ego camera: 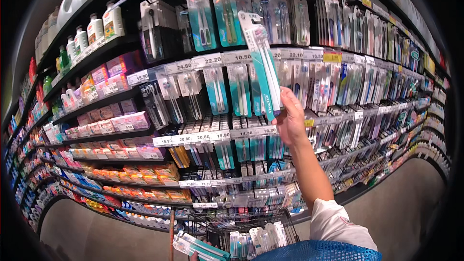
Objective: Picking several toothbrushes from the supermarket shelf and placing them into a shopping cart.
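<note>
My right hand grips the lower end of a teal and white toothbrush blister pack, raised upright and slightly tilted in front of the hanging packs. At the bottom edge, only the fingertips of my left hand show, closed on teal toothbrush packs. Beside them a black wire basket or cart holds several more toothbrush packs. Similar teal packs hang from hooks behind the raised pack, to its left.
Price-label rails run across the toothbrush racks. Shelves to the left hold boxed goods and white bottles. A brown upright pole stands by the basket. Blue mesh fabric lies at the bottom right, above grey floor.
</note>
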Demonstrator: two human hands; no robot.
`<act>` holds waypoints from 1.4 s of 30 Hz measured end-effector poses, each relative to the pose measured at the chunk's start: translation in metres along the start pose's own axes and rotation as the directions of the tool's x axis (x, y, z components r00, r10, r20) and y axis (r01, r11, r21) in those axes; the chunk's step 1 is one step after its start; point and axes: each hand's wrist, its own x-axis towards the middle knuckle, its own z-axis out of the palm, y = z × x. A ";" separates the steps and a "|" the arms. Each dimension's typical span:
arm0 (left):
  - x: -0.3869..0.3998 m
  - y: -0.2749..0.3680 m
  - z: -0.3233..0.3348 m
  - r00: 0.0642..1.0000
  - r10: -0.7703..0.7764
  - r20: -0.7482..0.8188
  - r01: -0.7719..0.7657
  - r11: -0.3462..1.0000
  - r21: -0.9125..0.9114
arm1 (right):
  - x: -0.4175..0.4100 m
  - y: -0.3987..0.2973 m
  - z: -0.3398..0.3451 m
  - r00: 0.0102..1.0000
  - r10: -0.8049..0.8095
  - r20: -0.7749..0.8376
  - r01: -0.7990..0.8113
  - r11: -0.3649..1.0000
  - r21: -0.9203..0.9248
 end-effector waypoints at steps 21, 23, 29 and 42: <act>-0.027 0.001 0.034 0.992 -0.009 -0.127 0.010 1.000 0.007 | 0.194 -0.054 0.030 0.956 -0.286 -0.060 0.200 0.792 -0.577; -0.021 0.000 0.015 0.998 -0.015 -0.060 0.014 1.000 -0.016 | 0.192 -0.053 0.031 0.966 -0.253 -0.050 0.184 0.809 -0.558; -0.012 -0.001 -0.003 1.000 -0.004 0.001 0.004 0.999 -0.040 | 0.191 -0.045 0.036 0.976 -0.201 -0.084 0.134 0.857 -0.498; -0.031 0.004 0.017 0.997 0.061 0.050 -0.060 0.998 -0.017 | 0.275 -0.029 0.020 0.954 -0.146 -0.262 -0.172 0.451 -0.876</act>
